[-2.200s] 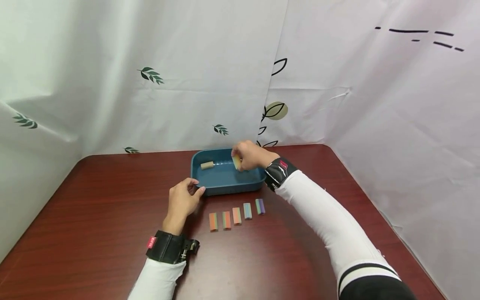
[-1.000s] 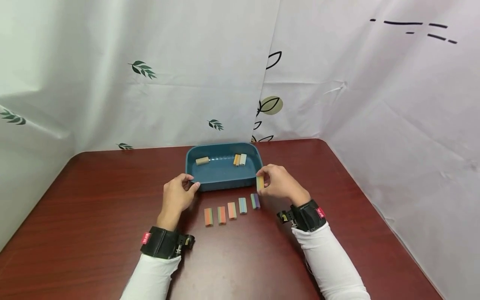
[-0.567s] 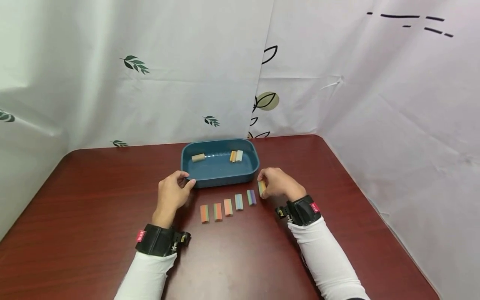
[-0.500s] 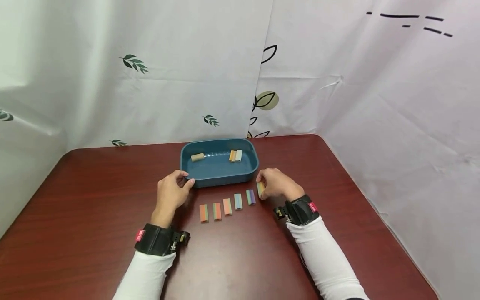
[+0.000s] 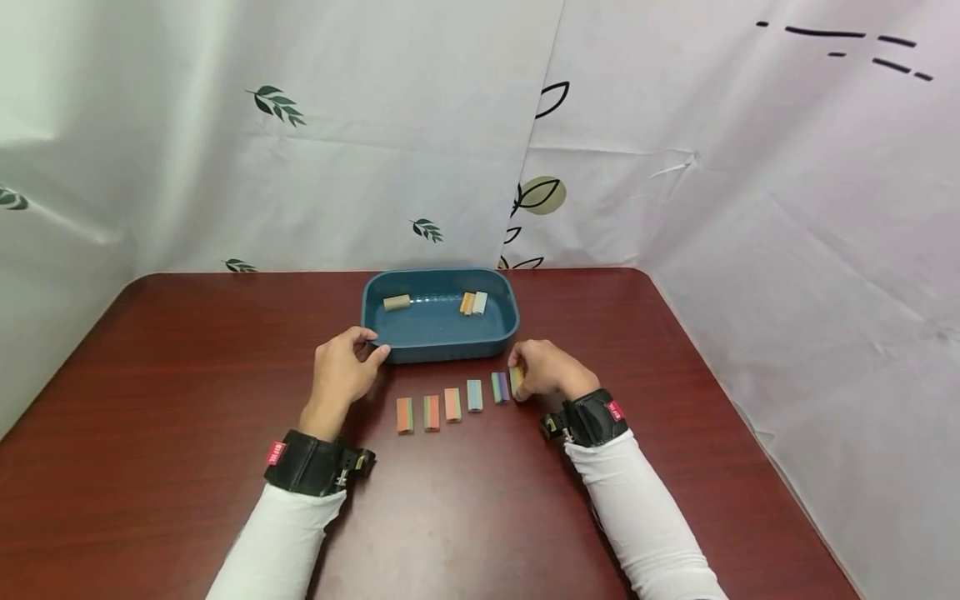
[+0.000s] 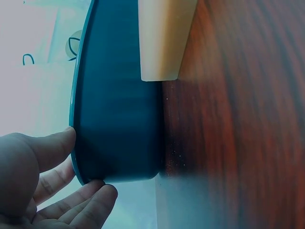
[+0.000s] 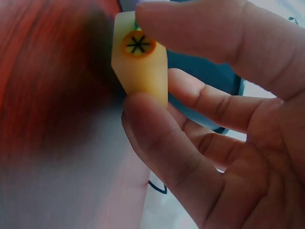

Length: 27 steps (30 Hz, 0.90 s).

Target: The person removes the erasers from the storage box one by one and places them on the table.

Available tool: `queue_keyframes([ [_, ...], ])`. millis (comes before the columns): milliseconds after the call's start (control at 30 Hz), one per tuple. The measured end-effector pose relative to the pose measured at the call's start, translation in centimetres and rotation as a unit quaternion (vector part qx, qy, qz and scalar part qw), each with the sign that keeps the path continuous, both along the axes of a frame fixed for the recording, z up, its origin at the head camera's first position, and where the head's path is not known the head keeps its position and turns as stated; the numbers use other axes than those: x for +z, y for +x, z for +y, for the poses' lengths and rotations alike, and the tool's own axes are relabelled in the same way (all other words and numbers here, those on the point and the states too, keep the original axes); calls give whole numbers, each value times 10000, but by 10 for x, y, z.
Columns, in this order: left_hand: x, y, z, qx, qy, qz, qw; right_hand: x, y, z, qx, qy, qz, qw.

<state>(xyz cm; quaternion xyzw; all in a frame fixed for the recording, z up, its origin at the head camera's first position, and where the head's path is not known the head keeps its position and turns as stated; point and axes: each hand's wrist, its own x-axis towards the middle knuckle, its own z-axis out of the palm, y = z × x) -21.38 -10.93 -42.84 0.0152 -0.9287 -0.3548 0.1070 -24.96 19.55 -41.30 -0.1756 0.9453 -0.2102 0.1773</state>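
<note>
head overview; wrist close-ups, perhaps blurred

A dark red table stands against white leaf-printed curtains.
</note>
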Motion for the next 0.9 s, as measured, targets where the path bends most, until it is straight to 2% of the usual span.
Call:
queue_keyframes([
  [600,2,-2,2,-36,-19,-95,9999,-5,-3,6,-36,-21,-148,9999],
  [900,2,-3,0,32,33,-73,10000,7,-8,16,46,-450,349,9984],
])
